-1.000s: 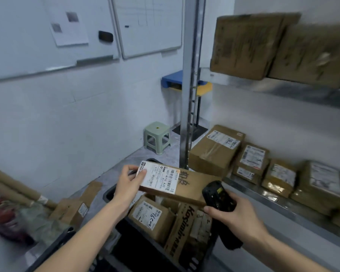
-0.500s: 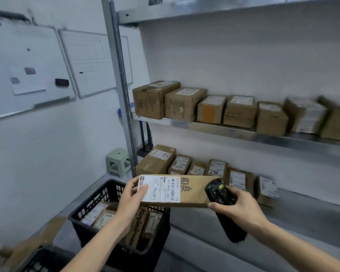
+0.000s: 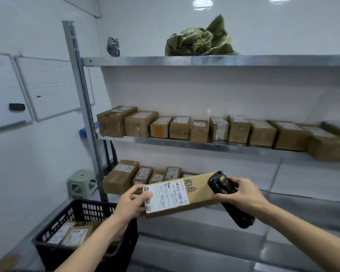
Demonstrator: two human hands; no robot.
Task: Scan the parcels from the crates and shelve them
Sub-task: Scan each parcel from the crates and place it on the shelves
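Parcel (image 3: pixel 186 195) gripped at its label end by left hand (image 3: pixel 133 201), right hand (image 3: pixel 241 194) wrapped round the black scanner (image 3: pixel 227 195) touching the box's other end.

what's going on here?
A person is in front of metal shelving. The left hand holds a flat parcel by its labelled end; the right hand grips a black scanner against the other end. A black crate below holds more parcels. The parcel isn't shelved yet.

I've raised my view: the top shelf (image 3: pixel 214 60) and green sack (image 3: pixel 198 39) now appear, and the parcel (image 3: pixel 185 195) tilts up toward my right-hand fingers (image 3: pixel 241 185).
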